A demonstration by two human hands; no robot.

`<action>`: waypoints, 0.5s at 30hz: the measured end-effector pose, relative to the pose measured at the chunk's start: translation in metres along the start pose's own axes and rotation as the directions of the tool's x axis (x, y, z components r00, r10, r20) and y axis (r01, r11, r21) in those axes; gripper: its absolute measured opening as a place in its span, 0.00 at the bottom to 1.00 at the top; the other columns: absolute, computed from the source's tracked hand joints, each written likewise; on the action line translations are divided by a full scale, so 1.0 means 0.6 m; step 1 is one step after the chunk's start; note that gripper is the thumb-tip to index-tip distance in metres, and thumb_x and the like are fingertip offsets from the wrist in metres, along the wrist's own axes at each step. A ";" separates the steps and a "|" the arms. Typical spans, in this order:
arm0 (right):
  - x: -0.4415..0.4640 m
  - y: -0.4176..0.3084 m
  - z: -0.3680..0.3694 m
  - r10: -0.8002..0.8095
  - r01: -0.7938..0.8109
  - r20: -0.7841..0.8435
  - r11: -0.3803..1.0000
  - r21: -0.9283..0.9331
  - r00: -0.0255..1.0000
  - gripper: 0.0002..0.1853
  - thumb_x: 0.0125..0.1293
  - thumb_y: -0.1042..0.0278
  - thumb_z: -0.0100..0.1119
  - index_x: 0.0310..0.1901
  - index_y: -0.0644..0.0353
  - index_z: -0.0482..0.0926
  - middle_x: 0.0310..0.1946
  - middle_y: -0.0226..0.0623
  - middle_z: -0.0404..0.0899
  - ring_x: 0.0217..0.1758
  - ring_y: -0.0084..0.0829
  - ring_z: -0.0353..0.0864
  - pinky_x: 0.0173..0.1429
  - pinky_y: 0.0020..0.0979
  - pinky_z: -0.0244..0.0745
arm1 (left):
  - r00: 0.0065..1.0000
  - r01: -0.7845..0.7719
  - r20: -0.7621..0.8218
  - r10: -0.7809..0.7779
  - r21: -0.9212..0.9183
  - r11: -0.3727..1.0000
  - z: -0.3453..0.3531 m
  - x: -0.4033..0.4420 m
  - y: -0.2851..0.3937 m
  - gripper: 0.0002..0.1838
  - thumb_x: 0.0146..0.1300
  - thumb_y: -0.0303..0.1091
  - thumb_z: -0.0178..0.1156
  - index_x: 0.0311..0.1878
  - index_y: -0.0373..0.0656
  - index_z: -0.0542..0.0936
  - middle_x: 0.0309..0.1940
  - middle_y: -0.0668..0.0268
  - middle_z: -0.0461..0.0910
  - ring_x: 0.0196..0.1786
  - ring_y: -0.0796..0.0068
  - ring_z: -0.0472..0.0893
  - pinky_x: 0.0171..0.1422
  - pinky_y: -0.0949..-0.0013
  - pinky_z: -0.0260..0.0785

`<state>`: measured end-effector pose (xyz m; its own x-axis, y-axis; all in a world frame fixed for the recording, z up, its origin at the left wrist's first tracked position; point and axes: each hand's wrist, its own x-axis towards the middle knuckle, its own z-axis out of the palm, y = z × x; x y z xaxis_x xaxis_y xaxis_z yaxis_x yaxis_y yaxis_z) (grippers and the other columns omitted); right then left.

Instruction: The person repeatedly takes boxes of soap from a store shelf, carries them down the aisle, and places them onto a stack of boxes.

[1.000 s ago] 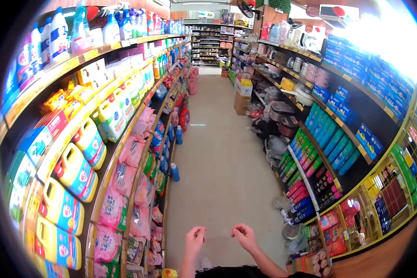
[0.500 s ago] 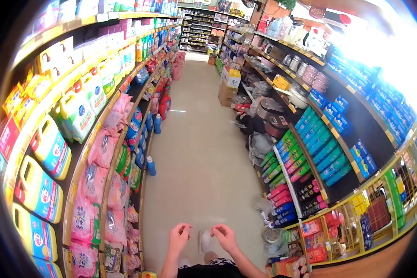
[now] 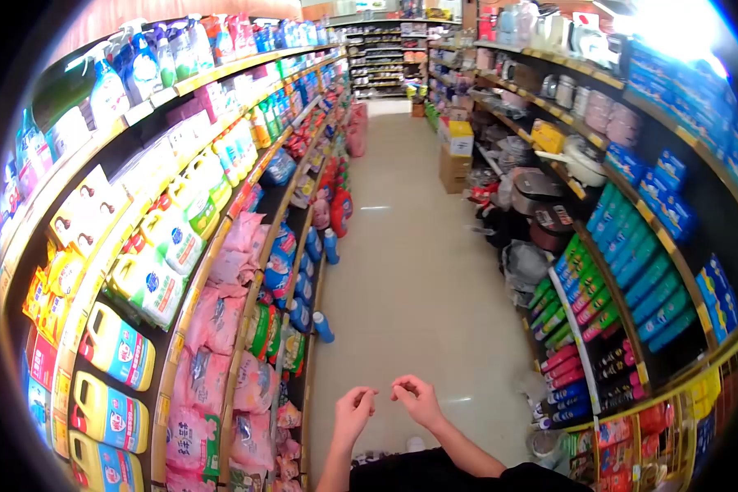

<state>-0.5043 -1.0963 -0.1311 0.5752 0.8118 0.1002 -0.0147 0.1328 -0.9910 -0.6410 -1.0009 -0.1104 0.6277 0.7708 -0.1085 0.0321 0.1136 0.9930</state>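
My left hand [image 3: 357, 410] is held up over the aisle floor [image 3: 414, 303], its fingers curled in toward the thumb. Nothing shows in it. A short gap to its right, my right hand [image 3: 418, 400] is also closed, with fingers bent and fingertips turned toward the left hand. I see nothing in that one either. Neither hand touches the shelves. Closest to my left hand on the floor side is a blue bottle [image 3: 323, 327] standing by the left shelf's foot.
Detergent jugs [image 3: 111, 412] and pink bags [image 3: 192, 439] fill the left shelves. On the right are teal packs [image 3: 631, 254], rice cookers [image 3: 537, 190] and a yellow wire rack [image 3: 697, 410]. Cardboard boxes [image 3: 456, 168] stand on the floor farther up the aisle.
The view has tilted up and turned left, so the shelves sit farther right in the picture and more of the top left shelf shows. Both hands stay raised and curled, slightly nearer each other.
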 end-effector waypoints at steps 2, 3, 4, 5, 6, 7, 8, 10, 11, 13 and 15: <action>0.028 0.030 -0.002 -0.005 0.006 0.049 1.000 -0.013 0.999 0.04 0.66 0.76 0.54 0.39 0.66 0.77 0.29 0.32 0.79 0.34 0.22 0.79 0.43 0.26 0.75 | 0.998 0.005 -0.057 -0.005 0.002 1.000 0.003 0.022 -0.015 0.07 0.66 0.28 0.54 0.38 0.34 0.80 0.19 0.71 0.73 0.23 0.85 0.70 0.27 0.79 0.62; 0.035 0.031 0.004 0.027 -0.028 0.068 0.999 0.015 0.997 0.04 0.66 0.76 0.54 0.39 0.66 0.77 0.29 0.32 0.79 0.34 0.22 0.79 0.43 0.26 0.75 | 0.998 0.021 -0.062 -0.021 -0.008 1.000 -0.005 0.021 -0.017 0.07 0.66 0.27 0.54 0.38 0.34 0.80 0.19 0.71 0.73 0.23 0.85 0.70 0.27 0.79 0.62; 0.055 0.028 0.005 0.048 -0.052 0.089 0.998 0.037 0.995 0.04 0.66 0.76 0.54 0.39 0.66 0.77 0.29 0.32 0.79 0.34 0.22 0.79 0.43 0.26 0.75 | 0.997 0.026 -0.066 -0.027 -0.024 0.999 -0.008 0.032 -0.017 0.07 0.66 0.27 0.54 0.38 0.34 0.80 0.18 0.71 0.72 0.23 0.85 0.70 0.27 0.79 0.62; 0.079 0.025 0.008 0.057 -0.063 0.111 0.997 0.051 0.992 0.04 0.66 0.76 0.54 0.39 0.66 0.77 0.29 0.32 0.79 0.34 0.22 0.79 0.43 0.26 0.75 | 0.998 0.016 -0.067 -0.019 -0.045 0.999 -0.013 0.047 -0.012 0.07 0.66 0.27 0.54 0.38 0.34 0.80 0.18 0.71 0.72 0.23 0.85 0.70 0.26 0.79 0.62; 0.100 0.025 0.012 0.048 -0.057 0.139 0.997 0.060 0.989 0.04 0.66 0.76 0.54 0.39 0.66 0.77 0.29 0.32 0.79 0.34 0.22 0.79 0.43 0.26 0.75 | 0.998 0.012 -0.065 -0.014 -0.026 1.000 -0.020 0.059 -0.005 0.08 0.67 0.28 0.54 0.38 0.34 0.80 0.18 0.72 0.72 0.23 0.85 0.70 0.27 0.79 0.62; 0.118 0.029 0.016 0.036 -0.047 0.164 0.997 0.067 0.986 0.04 0.66 0.76 0.54 0.39 0.66 0.76 0.29 0.32 0.79 0.34 0.22 0.79 0.43 0.26 0.75 | 0.996 0.013 -0.088 -0.015 -0.029 0.999 -0.024 0.076 -0.002 0.08 0.67 0.28 0.54 0.38 0.34 0.80 0.18 0.72 0.72 0.23 0.85 0.70 0.27 0.79 0.62; 0.136 0.035 0.023 0.022 -0.037 0.183 0.996 0.077 0.983 0.04 0.66 0.76 0.54 0.39 0.66 0.76 0.29 0.32 0.79 0.34 0.22 0.79 0.42 0.26 0.75 | 0.994 0.013 -0.107 -0.016 -0.029 0.999 -0.029 0.095 0.000 0.08 0.67 0.28 0.53 0.38 0.35 0.80 0.18 0.72 0.72 0.23 0.85 0.70 0.27 0.79 0.62; 0.176 0.057 0.036 0.015 -0.031 0.175 0.996 0.087 0.984 0.05 0.65 0.75 0.55 0.39 0.67 0.77 0.28 0.32 0.80 0.33 0.22 0.80 0.42 0.26 0.75 | 0.994 0.008 -0.108 -0.013 -0.048 0.999 -0.046 0.137 -0.003 0.08 0.68 0.28 0.53 0.39 0.35 0.80 0.19 0.72 0.72 0.23 0.85 0.70 0.27 0.79 0.62; 0.197 0.068 0.044 0.010 -0.026 0.163 0.995 0.095 0.987 0.05 0.65 0.74 0.56 0.39 0.67 0.77 0.28 0.32 0.80 0.33 0.22 0.81 0.41 0.26 0.76 | 0.996 0.004 -0.090 -0.010 -0.068 0.998 -0.053 0.161 -0.008 0.09 0.68 0.29 0.53 0.39 0.35 0.80 0.19 0.72 0.72 0.23 0.85 0.70 0.28 0.79 0.62; 0.233 0.074 0.056 0.036 -0.052 0.170 0.995 0.090 0.985 0.05 0.65 0.74 0.56 0.39 0.67 0.78 0.28 0.32 0.80 0.33 0.21 0.80 0.42 0.25 0.76 | 0.996 0.036 -0.076 -0.039 -0.044 0.998 -0.067 0.201 0.006 0.09 0.68 0.29 0.53 0.39 0.35 0.80 0.19 0.71 0.72 0.23 0.85 0.70 0.28 0.79 0.62; 0.271 0.067 0.073 0.068 -0.081 0.152 0.993 0.081 0.986 0.05 0.65 0.74 0.56 0.39 0.67 0.78 0.28 0.32 0.80 0.33 0.21 0.80 0.42 0.25 0.76 | 0.996 0.053 -0.065 -0.054 -0.018 0.998 -0.091 0.251 0.021 0.08 0.68 0.28 0.53 0.39 0.34 0.80 0.19 0.71 0.72 0.23 0.84 0.70 0.28 0.78 0.62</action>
<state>-0.4470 -0.9339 -0.1511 0.4422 0.8958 0.0448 -0.1277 0.1124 -0.9854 -0.5885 -0.8495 -0.1169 0.5735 0.8024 -0.1650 0.0517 0.1656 0.9848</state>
